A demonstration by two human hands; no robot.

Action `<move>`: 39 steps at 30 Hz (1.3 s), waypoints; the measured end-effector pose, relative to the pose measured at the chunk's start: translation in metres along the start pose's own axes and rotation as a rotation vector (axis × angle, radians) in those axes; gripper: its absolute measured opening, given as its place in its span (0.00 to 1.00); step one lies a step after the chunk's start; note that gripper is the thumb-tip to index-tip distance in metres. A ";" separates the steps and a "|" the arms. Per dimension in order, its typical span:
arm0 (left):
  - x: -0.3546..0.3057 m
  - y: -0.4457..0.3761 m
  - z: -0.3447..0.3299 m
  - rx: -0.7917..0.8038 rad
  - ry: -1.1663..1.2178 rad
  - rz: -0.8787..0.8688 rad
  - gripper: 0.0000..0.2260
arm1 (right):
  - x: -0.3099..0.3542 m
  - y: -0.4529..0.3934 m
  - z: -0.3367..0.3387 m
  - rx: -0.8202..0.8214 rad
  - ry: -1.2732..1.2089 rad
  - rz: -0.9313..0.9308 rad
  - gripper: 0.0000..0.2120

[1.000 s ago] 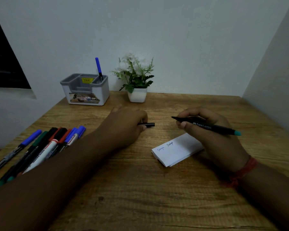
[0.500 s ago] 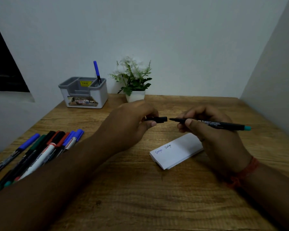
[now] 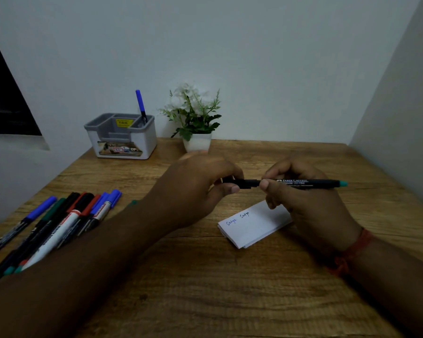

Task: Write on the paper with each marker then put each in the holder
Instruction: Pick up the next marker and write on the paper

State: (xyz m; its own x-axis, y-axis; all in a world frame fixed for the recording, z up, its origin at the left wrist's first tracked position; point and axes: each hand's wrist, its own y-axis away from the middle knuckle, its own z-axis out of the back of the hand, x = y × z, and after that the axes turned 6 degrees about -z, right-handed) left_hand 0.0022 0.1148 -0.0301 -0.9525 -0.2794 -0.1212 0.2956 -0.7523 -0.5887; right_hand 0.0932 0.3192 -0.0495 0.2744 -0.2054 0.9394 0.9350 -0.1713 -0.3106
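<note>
Above the paper (image 3: 254, 223) your right hand (image 3: 310, 211) pinches the marker (image 3: 303, 183) level, its long axis left to right and teal end rightward, so your left hand (image 3: 193, 191), gripping the cap (image 3: 242, 183), can probably push it on before the holder (image 3: 121, 135) beyond.

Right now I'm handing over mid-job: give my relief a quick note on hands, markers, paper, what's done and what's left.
Left hand pinches the cap, pressed onto the tip.
Right hand grips the teal-ended marker above the folded paper.
Two words show on the paper; one blue marker stands in the holder.
Left: holder this marker, then work through the pile of markers at far left.
</note>
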 end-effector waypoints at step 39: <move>0.139 0.081 0.064 0.308 -0.640 0.592 0.43 | 0.072 -0.182 -0.138 0.002 1.004 0.120 0.08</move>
State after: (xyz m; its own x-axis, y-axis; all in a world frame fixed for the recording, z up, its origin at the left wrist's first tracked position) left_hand -0.1015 -0.0225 -0.0436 -0.4453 -0.8763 0.1839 0.8149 -0.4817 -0.3223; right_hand -0.0885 0.2027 0.0547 0.0514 -0.9372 0.3449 0.9142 -0.0949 -0.3941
